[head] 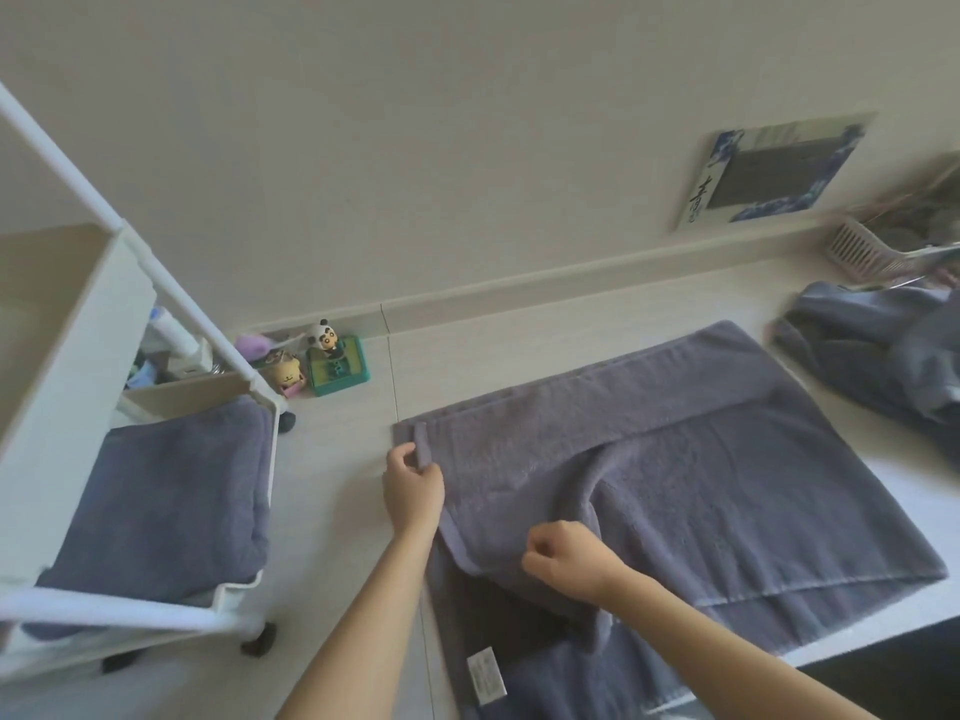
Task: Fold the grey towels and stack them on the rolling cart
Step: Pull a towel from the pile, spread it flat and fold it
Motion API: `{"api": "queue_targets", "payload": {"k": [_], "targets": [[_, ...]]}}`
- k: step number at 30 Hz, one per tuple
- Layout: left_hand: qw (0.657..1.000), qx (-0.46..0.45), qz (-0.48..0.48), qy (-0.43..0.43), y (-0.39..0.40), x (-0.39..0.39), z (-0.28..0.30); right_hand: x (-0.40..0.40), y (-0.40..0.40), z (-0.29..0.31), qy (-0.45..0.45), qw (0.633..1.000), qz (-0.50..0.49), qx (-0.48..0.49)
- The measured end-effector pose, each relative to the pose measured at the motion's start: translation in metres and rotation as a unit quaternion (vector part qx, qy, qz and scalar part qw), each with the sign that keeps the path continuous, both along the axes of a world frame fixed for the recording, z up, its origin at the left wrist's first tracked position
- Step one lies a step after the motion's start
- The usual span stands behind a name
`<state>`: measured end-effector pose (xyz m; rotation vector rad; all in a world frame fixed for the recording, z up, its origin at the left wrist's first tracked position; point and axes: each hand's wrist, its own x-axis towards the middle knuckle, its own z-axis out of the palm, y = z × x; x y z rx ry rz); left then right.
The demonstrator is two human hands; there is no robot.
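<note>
Left hand [413, 485]: fingers curled, pinching the left edge of the grey towel [701, 475] near its far-left corner; a narrow strip of hem stands up between thumb and fingers.
Right hand [569, 561]: fingers curled into a loose fist, gripping a bunched fold of the same towel near its front-left part; the cloth is lifted slightly under the hand.
Grey towel: spread on the pale floor [337, 459] in front of the person, partly folded so that an upper layer lies over a lower one. A ridge of raised cloth runs from the right hand toward the far edge. The right side lies flat, with a lighter hem band along the near-right edge.
Care label [487, 672]: white, sewn to the lower layer, visible near the bottom of the view below the right hand.
Folded towel [166, 506]: same grey colour, lying in the lowest tray of the rolling cart [67, 366], filling most of the tray.
Rolling cart: white frame, standing at the left, just beside the spread towel; dark casters touch the floor.
Unfolded towels [872, 350]: a crumpled grey heap at the far right, apart from the spread towel.
Basket [862, 246]: pale slatted plastic, behind the heap, by the wall.
Toys [311, 363]: small figures including a panda, on the floor by the wall behind the cart.
</note>
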<state>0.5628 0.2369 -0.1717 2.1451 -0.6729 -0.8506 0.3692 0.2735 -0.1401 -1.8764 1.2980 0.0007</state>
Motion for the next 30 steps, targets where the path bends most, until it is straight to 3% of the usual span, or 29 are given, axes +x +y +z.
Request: {"api": "queue_targets", "payload": {"k": [5, 10, 14, 18, 26, 30], "targets": [[0.999, 0.042, -0.021, 0.012, -0.024, 0.013, -0.006, 0.001, 0.004, 0.003, -0.008, 1.0, -0.011, -0.003], [0.998, 0.001, 0.013, -0.064, -0.027, 0.017, 0.004, 0.005, 0.012, 0.005, -0.045, 0.999, -0.011, -0.021], [0.993, 0.074, -0.006, -0.092, -0.025, 0.029, -0.006, 0.015, 0.021, 0.003, -0.05, 0.998, 0.032, -0.026], [0.992, 0.085, -0.034, -0.091, -0.031, 0.04, -0.007, 0.021, 0.021, 0.004, -0.053, 0.997, 0.044, -0.022], [0.992, 0.074, -0.023, -0.104, -0.036, 0.04, -0.01, 0.015, -0.007, 0.01, -0.063, 0.998, -0.024, -0.003], [0.993, 0.071, -0.012, -0.098, -0.04, 0.041, -0.009, 0.015, -0.018, 0.0, -0.077, 0.994, -0.035, -0.07]]}}
